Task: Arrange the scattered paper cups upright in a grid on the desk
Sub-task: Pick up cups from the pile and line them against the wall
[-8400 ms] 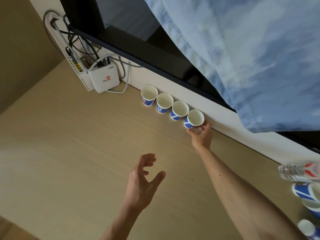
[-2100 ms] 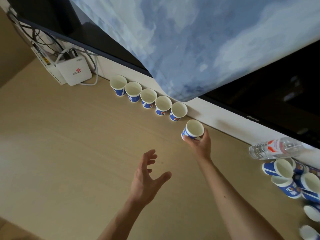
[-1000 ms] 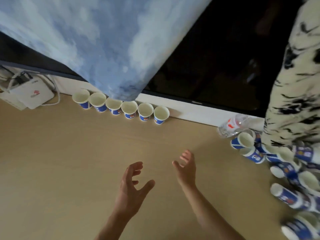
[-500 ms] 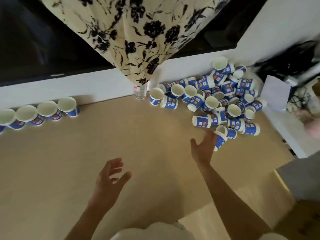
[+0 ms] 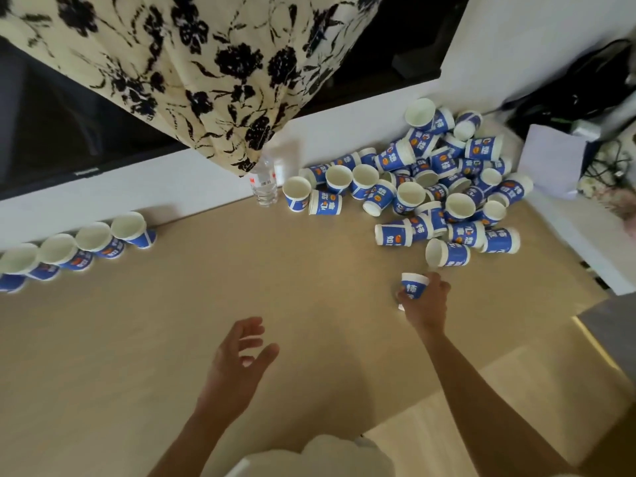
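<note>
Head view: a light wooden desk against a white wall. The right hand curls its fingers round one blue paper cup beside the toppled pile. An upright row stands far left. The left hand hovers, fingers spread.

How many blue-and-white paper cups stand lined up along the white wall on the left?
4 fully visible, side by side: rightmost cup, second cup, third cup, fourth cup. A blue sliver at the picture's left edge hints at a fifth; more may lie out of view.
</note>
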Demonstrator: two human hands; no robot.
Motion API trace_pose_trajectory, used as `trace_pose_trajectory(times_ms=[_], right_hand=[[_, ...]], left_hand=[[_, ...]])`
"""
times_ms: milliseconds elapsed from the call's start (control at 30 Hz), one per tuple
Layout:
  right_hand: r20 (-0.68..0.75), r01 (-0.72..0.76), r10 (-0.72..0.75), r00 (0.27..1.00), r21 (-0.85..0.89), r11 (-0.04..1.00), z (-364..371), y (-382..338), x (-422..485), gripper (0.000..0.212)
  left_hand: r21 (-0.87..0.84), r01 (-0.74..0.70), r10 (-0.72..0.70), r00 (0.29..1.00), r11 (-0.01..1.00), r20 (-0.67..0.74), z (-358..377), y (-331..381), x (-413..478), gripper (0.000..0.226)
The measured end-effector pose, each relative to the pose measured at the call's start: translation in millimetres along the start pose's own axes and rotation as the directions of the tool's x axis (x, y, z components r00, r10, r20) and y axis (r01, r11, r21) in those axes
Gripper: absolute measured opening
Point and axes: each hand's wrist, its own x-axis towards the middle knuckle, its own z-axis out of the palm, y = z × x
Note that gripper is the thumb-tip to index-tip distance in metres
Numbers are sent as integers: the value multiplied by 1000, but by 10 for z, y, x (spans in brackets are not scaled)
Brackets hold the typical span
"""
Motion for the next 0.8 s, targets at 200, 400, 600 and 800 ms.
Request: trace_pose_trajectory(times_ms=[200,400,600,800], right_hand=[[162,113,-193,968,408,906,-171,-430,-611,66],[425,243,-546,722,584,775,-305,-1106,-1363,78],[606,415,-641,471,489,767,-416,-1534,-1308,120],[425,681,-577,697,-143,718,-237,-1314,348,98]], left_hand=[[34,-20,17,996,999,85,174,127,-4,43],[-98,-53,76,966,994,247,352,516,67,73],[-139,-155,166,983,978,79,213,736,60,51],[-146,-112,101,991,983,-84,-86,580,56,48]])
